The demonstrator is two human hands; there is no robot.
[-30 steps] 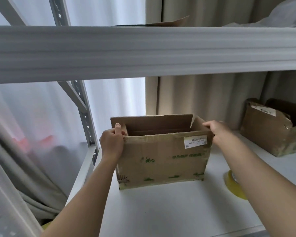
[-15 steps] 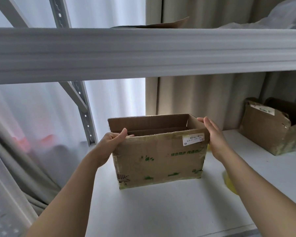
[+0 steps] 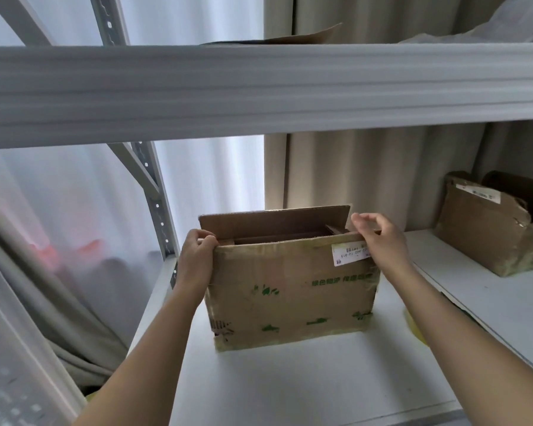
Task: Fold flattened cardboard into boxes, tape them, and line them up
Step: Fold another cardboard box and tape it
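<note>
A brown cardboard box with green print and a white label stands upright on the white shelf, its top open and the rear flap standing up. My left hand grips the box's top left corner, fingers curled over the front edge. My right hand hovers at the top right corner with fingers loosely spread; it is blurred and I cannot tell whether it touches the box. A yellow tape roll lies on the shelf to the right, mostly hidden behind my right forearm.
A second worn cardboard box stands at the back right of the shelf. An upper shelf beam crosses overhead with flat cardboard on top. A metal upright and curtains lie to the left and behind.
The box was pushed slightly right and its right side flap folded inward. My left hand went from an open touch to gripping the left corner; my right hand lifted off the right side to the top corner.
</note>
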